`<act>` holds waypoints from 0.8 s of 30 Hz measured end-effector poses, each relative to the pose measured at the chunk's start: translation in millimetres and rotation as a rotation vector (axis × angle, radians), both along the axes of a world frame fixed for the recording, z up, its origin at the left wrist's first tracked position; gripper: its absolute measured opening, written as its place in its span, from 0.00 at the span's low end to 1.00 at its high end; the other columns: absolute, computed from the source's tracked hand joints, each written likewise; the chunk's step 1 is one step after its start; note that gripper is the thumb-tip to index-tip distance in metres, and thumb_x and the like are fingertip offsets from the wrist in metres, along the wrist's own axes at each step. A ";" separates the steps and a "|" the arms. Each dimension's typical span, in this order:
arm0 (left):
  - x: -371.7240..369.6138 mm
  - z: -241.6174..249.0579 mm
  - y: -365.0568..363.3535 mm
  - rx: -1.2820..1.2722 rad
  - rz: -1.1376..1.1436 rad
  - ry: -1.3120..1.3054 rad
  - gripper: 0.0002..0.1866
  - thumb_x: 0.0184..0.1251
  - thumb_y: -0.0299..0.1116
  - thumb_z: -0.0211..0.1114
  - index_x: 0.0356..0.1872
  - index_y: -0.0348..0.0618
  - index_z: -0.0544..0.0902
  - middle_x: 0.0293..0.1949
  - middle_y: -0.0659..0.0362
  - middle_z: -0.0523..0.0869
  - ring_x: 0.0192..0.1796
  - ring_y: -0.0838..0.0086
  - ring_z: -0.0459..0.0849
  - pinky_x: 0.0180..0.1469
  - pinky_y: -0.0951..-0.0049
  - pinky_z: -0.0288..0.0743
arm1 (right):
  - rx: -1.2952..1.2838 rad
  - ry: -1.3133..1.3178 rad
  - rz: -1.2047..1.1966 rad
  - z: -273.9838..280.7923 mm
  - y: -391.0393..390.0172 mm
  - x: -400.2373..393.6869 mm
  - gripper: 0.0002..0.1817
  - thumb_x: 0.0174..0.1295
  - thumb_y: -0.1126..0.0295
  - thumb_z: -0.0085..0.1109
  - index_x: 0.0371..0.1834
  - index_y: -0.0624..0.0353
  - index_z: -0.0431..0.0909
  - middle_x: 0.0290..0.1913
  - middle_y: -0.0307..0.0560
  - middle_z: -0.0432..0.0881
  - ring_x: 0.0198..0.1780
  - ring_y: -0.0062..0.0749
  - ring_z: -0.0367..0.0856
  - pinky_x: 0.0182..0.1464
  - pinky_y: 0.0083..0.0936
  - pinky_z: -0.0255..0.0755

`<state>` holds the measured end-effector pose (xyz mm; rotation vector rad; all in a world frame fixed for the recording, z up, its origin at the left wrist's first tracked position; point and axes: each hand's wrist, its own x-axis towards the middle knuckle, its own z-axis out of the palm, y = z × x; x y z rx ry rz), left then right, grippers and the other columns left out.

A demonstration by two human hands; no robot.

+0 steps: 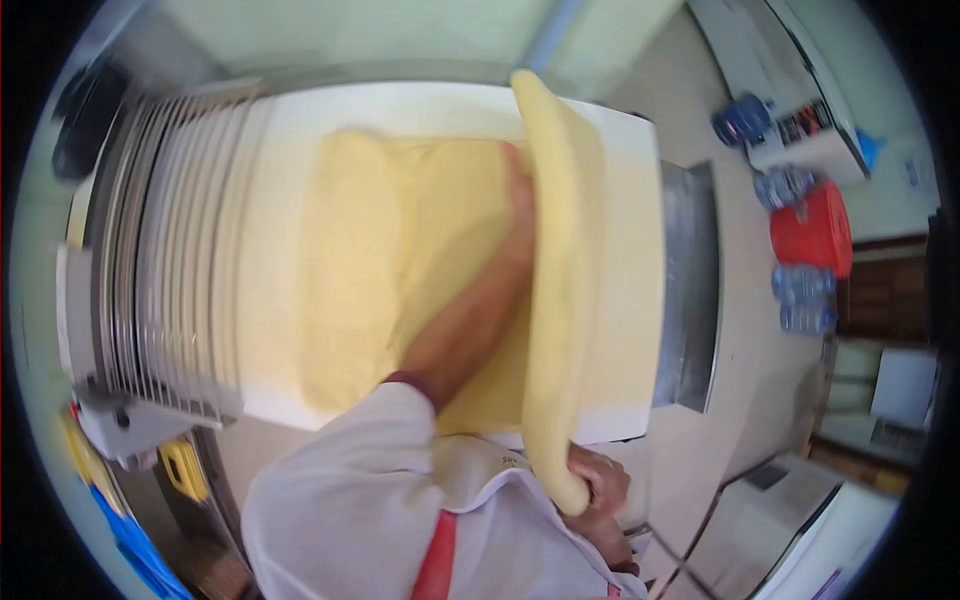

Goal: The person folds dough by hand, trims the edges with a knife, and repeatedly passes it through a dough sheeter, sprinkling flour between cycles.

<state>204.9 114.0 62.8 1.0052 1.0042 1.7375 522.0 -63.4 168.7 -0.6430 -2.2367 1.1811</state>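
Observation:
A thick, pale yellow sheet of dough (350,260) lies in layers on the white belt of a dough sheeter. Its right part is a raised flap (558,270), standing up and running from the far side of the belt to its near edge. My left hand (522,195) reaches across the dough and grips the flap towards its far end; the fingers are mostly hidden behind it. At the near end, beside my body, my right hand (598,482) is closed around the flap's lower tip. The dough and left hand are slightly blurred.
A metal guard grille (170,260) crosses the left of the belt (635,300). A steel tray (690,285) adjoins its right end. Farther right on the floor are a red bucket (812,232) and several water bottles (803,285). A white cabinet (765,520) stands at lower right.

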 end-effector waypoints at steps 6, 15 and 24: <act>-6.1 -58.1 -112.1 -0.049 0.150 -0.725 0.30 0.61 0.45 0.71 0.59 0.35 0.76 0.53 0.51 0.84 0.55 0.60 0.83 0.59 0.60 0.76 | 0.022 -0.176 0.250 -29.3 -67.9 -86.1 0.17 0.58 0.71 0.63 0.49 0.67 0.80 0.54 0.62 0.83 0.57 0.47 0.83 0.61 0.37 0.75; -186.1 -62.2 -231.9 0.189 -0.072 -1.187 0.31 0.64 0.46 0.70 0.59 0.32 0.75 0.52 0.49 0.84 0.53 0.60 0.85 0.58 0.60 0.78 | 0.124 -0.102 0.234 -75.8 -158.4 -171.0 0.23 0.46 0.84 0.62 0.50 0.66 0.78 0.53 0.61 0.83 0.54 0.47 0.84 0.54 0.33 0.80; -240.6 -15.4 -202.0 -0.609 0.182 -0.254 0.25 0.63 0.31 0.70 0.53 0.21 0.75 0.49 0.41 0.83 0.46 0.57 0.87 0.47 0.59 0.85 | 0.319 -0.140 0.161 -90.6 -187.9 -204.7 0.26 0.40 0.88 0.56 0.48 0.65 0.80 0.51 0.56 0.84 0.53 0.43 0.85 0.52 0.34 0.82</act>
